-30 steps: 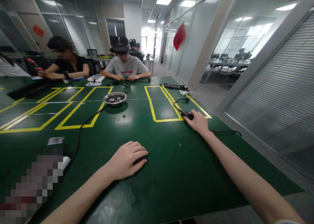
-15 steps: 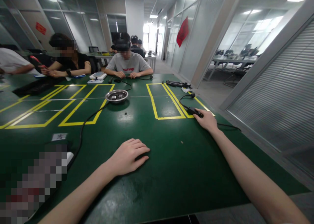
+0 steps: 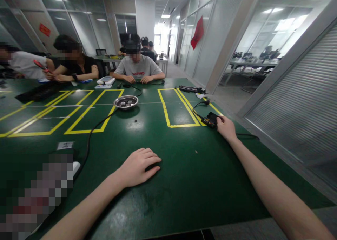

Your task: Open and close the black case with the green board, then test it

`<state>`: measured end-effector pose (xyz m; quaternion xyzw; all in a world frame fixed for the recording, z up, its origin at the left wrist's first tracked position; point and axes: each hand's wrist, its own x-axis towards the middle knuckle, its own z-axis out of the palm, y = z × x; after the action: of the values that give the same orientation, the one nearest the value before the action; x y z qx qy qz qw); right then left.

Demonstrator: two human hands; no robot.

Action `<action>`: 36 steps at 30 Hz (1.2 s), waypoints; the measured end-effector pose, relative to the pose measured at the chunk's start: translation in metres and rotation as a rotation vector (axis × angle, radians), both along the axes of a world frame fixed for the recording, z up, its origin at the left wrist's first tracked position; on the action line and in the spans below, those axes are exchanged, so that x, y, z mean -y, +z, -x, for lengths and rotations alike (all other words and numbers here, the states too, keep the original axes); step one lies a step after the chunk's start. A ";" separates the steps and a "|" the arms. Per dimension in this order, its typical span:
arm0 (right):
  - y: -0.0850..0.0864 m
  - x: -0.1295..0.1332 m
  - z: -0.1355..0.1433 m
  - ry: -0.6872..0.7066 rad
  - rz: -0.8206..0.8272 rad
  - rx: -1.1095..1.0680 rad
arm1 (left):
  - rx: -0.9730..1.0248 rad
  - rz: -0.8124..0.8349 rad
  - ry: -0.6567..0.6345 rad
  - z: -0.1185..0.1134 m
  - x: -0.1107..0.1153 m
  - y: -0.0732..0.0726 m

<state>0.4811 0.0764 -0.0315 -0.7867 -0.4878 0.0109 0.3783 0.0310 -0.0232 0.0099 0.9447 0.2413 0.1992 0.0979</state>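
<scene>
Near the right side of the bench, the black case, its inside exposed, was pinched by the narrow grip of the right hand. The left hand was rested loosely, nothing held. Uncovering seemed the step in hand; steady holding was apparently called for next.

Left hand lies palm down; right hand reaches farther, curled.

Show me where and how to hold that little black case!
I'd probably hold the black case by its outer wall at the right end, coming from the right, where the right grip is: a cord leaves the left end, and the case stands open with parts showing inside.
</scene>
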 end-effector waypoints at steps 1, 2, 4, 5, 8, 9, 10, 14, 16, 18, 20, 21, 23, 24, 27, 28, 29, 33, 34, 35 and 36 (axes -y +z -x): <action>0.000 -0.001 0.000 -0.010 0.008 -0.003 | -0.001 0.001 0.002 0.000 0.000 0.000; -0.001 -0.001 0.000 -0.019 0.015 -0.005 | -0.002 0.004 0.004 0.000 0.000 0.000; -0.001 -0.001 0.000 -0.033 0.006 0.004 | -0.006 0.011 0.007 0.000 0.000 0.000; -0.001 -0.001 0.001 -0.035 -0.011 0.015 | -0.008 0.013 0.007 0.000 0.000 0.000; -0.002 0.002 0.001 0.006 -0.079 0.053 | -0.012 0.016 0.002 0.000 0.000 0.000; -0.002 0.003 0.001 0.037 -0.089 0.060 | -0.012 0.016 0.001 0.000 0.000 0.000; -0.002 0.005 0.001 0.069 -0.089 0.063 | -0.012 0.016 0.000 0.000 0.000 0.000; 0.000 0.009 0.002 0.123 -0.087 0.086 | -0.010 0.010 0.001 0.000 0.000 0.000; 0.002 0.010 0.003 0.112 -0.102 0.113 | -0.008 0.007 0.001 0.000 0.000 0.000; 0.004 0.011 0.004 0.094 -0.114 0.147 | -0.008 0.006 0.001 0.001 0.000 0.000; 0.005 0.011 0.004 0.088 -0.105 0.188 | -0.009 0.007 0.002 0.000 0.000 0.000; 0.006 0.011 0.003 0.095 -0.085 0.211 | -0.009 0.008 0.002 0.000 0.000 0.000; 0.006 0.011 0.003 0.123 -0.018 0.254 | -0.008 0.011 0.001 0.000 0.000 0.001; 0.006 0.011 0.002 0.135 0.020 0.272 | -0.007 0.013 0.000 0.000 0.000 0.001; 0.005 0.011 0.003 0.143 0.080 0.301 | -0.010 0.016 -0.005 0.000 0.000 0.001; 0.005 0.011 0.003 0.139 0.071 0.299 | -0.012 0.014 -0.004 0.000 0.000 0.001; 0.005 0.011 0.003 0.135 0.049 0.291 | -0.013 0.013 -0.003 0.000 0.000 0.001; 0.004 0.010 -0.001 0.098 -0.095 0.204 | -0.012 0.013 0.002 0.000 0.000 0.000; 0.004 0.009 -0.002 0.089 -0.125 0.181 | -0.011 0.016 0.001 0.000 0.000 0.000; 0.004 0.009 -0.004 0.082 -0.151 0.163 | -0.010 0.018 0.000 0.000 0.000 0.000; 0.004 0.008 -0.006 0.077 -0.169 0.150 | -0.009 0.020 -0.001 0.001 0.000 0.000</action>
<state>0.4867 0.0686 -0.0273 -0.7313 -0.5436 -0.0749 0.4051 0.0304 -0.0229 0.0098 0.9447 0.2432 0.1924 0.1065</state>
